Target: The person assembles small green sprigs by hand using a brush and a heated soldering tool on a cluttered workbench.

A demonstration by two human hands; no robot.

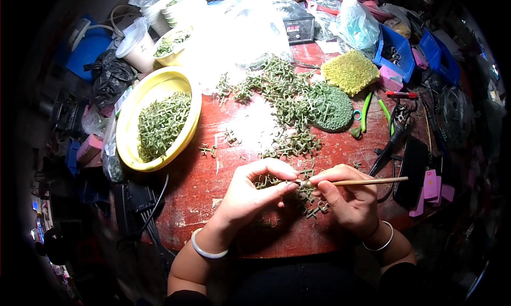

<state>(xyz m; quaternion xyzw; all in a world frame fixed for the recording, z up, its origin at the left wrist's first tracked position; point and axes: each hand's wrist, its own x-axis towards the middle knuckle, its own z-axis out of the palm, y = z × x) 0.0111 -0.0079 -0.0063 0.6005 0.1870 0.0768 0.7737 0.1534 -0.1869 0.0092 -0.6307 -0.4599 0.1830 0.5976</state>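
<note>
Worn red table [213, 183], yellow bowl [130, 120] of green plastic pieces, loose green pieces [282, 98], yellow-green foam pad [349, 72], black phone [412, 170]

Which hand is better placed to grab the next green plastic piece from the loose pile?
Left. The left hand pinches only a small green piece, while the right hand grips the brush-like stick. The loose pile lies ahead.

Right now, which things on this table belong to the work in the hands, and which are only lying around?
In use:
left hand pinching a small green plastic piece
right hand holding a thin wooden-handled tool
loose green pieces on the red table
yellow bowl of green pieces

Lying about:
blue bins
green-handled pliers
plastic bags
pink tags
</note>
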